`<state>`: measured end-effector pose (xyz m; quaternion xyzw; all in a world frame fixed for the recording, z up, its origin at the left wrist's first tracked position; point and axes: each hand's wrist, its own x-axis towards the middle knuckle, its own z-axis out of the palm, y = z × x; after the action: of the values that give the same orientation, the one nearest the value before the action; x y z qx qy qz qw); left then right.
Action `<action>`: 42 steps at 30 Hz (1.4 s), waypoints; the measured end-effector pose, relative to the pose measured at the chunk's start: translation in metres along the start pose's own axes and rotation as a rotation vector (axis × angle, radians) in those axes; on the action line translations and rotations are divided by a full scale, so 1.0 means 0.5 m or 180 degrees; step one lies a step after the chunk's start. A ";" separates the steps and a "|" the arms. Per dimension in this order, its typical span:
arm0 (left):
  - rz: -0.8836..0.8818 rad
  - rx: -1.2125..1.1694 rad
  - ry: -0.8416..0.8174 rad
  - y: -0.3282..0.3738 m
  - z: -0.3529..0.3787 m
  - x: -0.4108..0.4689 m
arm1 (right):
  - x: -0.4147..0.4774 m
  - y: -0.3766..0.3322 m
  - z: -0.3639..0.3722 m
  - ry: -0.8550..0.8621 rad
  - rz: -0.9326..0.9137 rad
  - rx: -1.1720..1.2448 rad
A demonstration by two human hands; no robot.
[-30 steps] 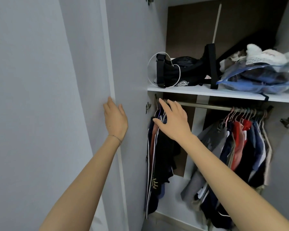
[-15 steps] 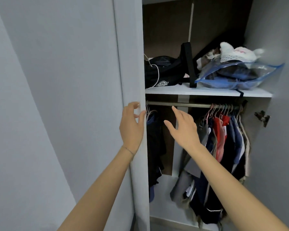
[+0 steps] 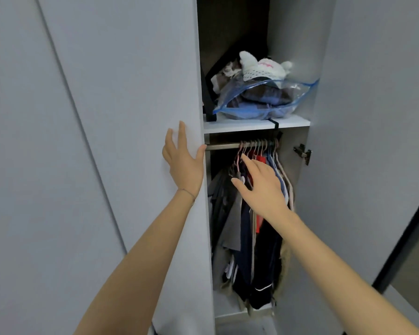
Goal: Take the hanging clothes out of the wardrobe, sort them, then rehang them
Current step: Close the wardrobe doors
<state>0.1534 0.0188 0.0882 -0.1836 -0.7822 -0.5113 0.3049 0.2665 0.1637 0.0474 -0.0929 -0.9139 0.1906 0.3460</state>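
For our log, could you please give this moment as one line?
left hand flat on door | right hand open at hangers | clothes hung

Your pale grey wardrobe door hides left end of metal hanging rail and most of black bag. Your right hand covers shoulders of dark hanging clothes; fingertip contact unreadable.

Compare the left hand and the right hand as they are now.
The left hand rests flat on the door, thumb at its edge; the right hand reaches toward the hangers inside. The left wrist wears a thin bracelet; the right wrist is bare. Both hands are open, gripping nothing.
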 end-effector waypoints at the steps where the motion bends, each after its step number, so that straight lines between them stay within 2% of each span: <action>1: 0.0002 0.0039 0.0046 -0.005 0.016 0.005 | 0.008 0.014 0.003 0.0002 0.0001 -0.0040; 14: 0.0314 0.1087 0.0245 -0.073 0.161 0.101 | 0.152 0.098 0.097 -0.0175 -0.0070 0.0007; 26: 0.0241 0.1463 0.0283 -0.103 0.228 0.143 | 0.241 0.136 0.132 -0.0237 -0.0195 0.0099; 37: 0.0301 0.2017 -0.0190 -0.134 0.225 0.159 | 0.236 0.154 0.138 -0.0370 -0.0165 -0.0004; 42: 0.0219 0.2223 -0.0761 -0.121 0.204 0.174 | 0.216 0.144 0.119 -0.0481 -0.0086 -0.0067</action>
<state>0.0227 0.0848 0.0746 -0.1531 -0.9330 -0.1779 0.2726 0.1495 0.2451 0.0412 -0.0696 -0.9406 0.1827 0.2776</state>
